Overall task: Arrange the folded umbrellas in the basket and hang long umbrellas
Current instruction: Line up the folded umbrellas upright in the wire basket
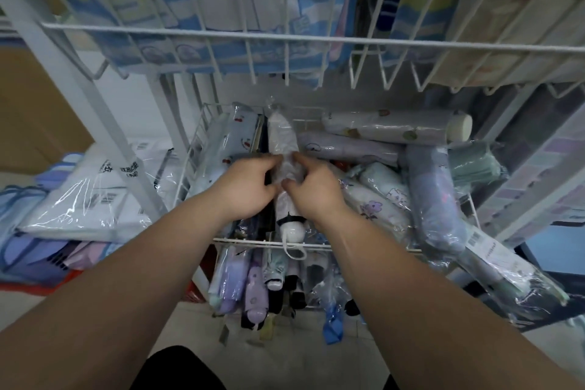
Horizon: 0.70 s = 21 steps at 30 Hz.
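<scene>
left hand [250, 188] grip: pinches white folded umbrella [282, 136] | right hand [315, 191] grip: pinches same, seemingly its wrap | in basket [269, 242]

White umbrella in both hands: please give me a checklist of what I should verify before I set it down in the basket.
1. Grip: the left hand and right hand both pinch the white umbrella at its middle: ok.
2. Direction: it lies front to back, with its handle toward the front rim of the basket: ok.
3. The loop hangs over the front rim and may snag: not ok.
4. Room beneath the umbrella: hidden by the hands: cannot tell.
5. The pile at the right lies crosswise and may roll into the row: not ok.
</scene>
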Each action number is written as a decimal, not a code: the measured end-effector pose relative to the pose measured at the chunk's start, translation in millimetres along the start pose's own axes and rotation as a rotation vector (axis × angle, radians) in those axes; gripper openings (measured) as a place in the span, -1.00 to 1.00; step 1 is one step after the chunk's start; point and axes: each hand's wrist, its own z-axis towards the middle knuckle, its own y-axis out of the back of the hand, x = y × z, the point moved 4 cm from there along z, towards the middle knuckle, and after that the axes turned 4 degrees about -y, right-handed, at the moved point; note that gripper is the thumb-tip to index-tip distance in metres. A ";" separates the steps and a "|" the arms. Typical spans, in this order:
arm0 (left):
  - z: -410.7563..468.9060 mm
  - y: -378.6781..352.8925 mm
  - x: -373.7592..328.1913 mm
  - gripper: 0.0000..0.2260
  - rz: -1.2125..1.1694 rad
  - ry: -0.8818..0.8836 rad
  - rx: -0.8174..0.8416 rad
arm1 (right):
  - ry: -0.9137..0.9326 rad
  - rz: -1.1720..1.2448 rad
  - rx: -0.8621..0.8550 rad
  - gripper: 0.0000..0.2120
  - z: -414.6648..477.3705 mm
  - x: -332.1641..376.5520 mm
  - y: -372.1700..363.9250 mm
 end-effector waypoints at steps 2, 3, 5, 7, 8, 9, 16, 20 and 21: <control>-4.7 -4.7 -1.9 -0.46 0.129 -0.071 0.032 | -0.010 -0.078 0.005 -0.43 0.5 -7.0 -4.3; -5.7 -8.5 -2.7 -0.43 0.187 -0.089 0.055 | -0.018 -0.100 0.010 -0.43 1.1 -10.5 -6.0; -5.5 -17.9 -3.1 -0.39 0.274 -0.082 0.109 | -0.027 -0.134 0.038 -0.41 2.5 -14.8 -7.9; -4.9 -23.1 -3.4 -0.34 0.322 -0.054 0.155 | -0.031 -0.138 0.098 -0.34 3.0 -17.2 -8.3; -5.0 -23.3 -3.8 -0.31 0.324 -0.049 0.165 | -0.027 -0.136 0.127 -0.30 2.9 -17.7 -7.4; -5.2 -23.0 -4.1 -0.29 0.316 -0.054 0.170 | -0.020 -0.139 0.151 -0.26 2.8 -18.0 -5.4; -12.1 -24.0 -5.9 -0.48 0.219 -0.131 0.118 | -0.039 -0.229 0.322 0.08 9.4 -25.9 6.2; -12.1 -32.1 -5.0 -0.61 0.289 -0.128 0.175 | -0.011 -0.421 0.412 -0.14 -5.0 -23.0 3.6; -9.4 -33.3 -4.5 -0.66 0.295 -0.125 0.177 | -0.019 -0.494 0.417 -0.23 -6.4 -23.0 3.3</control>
